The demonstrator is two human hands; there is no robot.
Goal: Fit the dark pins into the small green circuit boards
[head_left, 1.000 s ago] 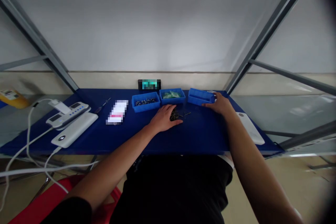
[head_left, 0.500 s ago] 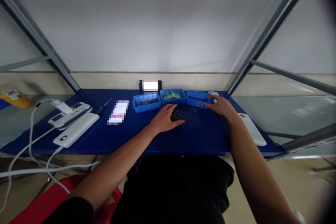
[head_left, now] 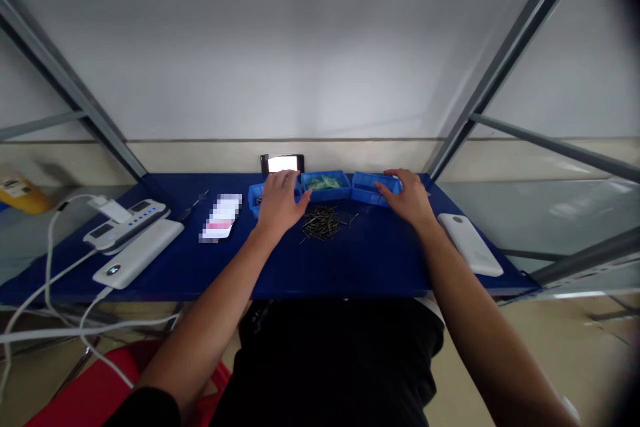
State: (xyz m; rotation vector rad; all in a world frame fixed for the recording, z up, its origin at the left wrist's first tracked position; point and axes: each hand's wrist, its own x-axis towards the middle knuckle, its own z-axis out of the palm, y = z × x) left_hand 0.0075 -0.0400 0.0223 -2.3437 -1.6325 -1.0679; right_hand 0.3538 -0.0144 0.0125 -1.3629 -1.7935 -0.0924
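Note:
My left hand (head_left: 280, 200) is over the left blue bin (head_left: 254, 203), its fingers stretched and thumb apart. It hides most of that bin and whatever lies inside. Just right of the hand, a loose pile of thin dark screws or pins (head_left: 323, 223) lies on the blue tabletop. My right hand (head_left: 407, 197) is at the right end of the right blue bin (head_left: 367, 197), with thumb and fingers spread over its rim; nothing shows in its grasp. Between them stands the middle blue bin (head_left: 327, 197), holding green-and-white plastic packets (head_left: 324, 183).
A lit phone (head_left: 283, 163) leans at the back, and another phone (head_left: 221, 217) lies on the left. Farther left are a thin screwdriver-like tool (head_left: 194, 205), a white power bank (head_left: 140, 253) and a power strip (head_left: 127, 223) with cables. A white slab-like device (head_left: 470, 245) lies at right.
My left hand has moved left and away from the dark pile, which is now uncovered, to above the left bin. My right thumb has shifted from the right bin's front edge to over its inside.

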